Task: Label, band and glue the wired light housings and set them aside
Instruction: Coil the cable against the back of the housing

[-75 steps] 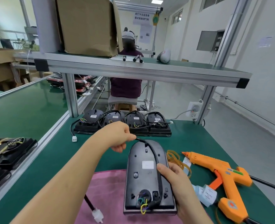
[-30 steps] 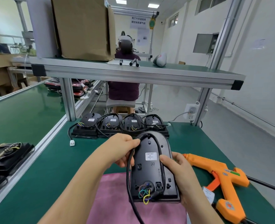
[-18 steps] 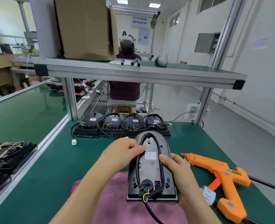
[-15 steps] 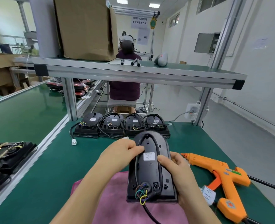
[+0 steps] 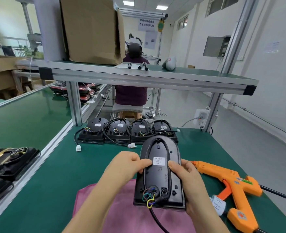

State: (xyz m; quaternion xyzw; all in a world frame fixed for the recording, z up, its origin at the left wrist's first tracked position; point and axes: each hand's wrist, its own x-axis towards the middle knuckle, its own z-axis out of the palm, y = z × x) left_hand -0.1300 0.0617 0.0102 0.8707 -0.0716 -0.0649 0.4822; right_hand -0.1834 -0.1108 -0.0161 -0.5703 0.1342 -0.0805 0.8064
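Observation:
I hold a black light housing (image 5: 159, 175) back side up, tilted over a pink cloth (image 5: 127, 214). A black cable (image 5: 168, 167) loops around its back, and coloured wires come out near the lower edge. A white label (image 5: 159, 161) sits in the middle. My left hand (image 5: 128, 167) grips the left edge and pinches the cable beside the label. My right hand (image 5: 186, 180) grips the right side, thumb pressing the cable. The loose cable end hangs below the housing.
Several wired housings (image 5: 127, 131) stand in a row at the back of the green table (image 5: 58, 179). An orange glue gun (image 5: 231, 187) and a roll of labels (image 5: 218, 203) lie at the right. More black parts (image 5: 9, 162) sit at the left. A person sits beyond the shelf (image 5: 147, 76).
The cable has been wound into a loop on the housing's back. Both hands moved inward onto the looped cable beside the label, and the housing rose off the cloth.

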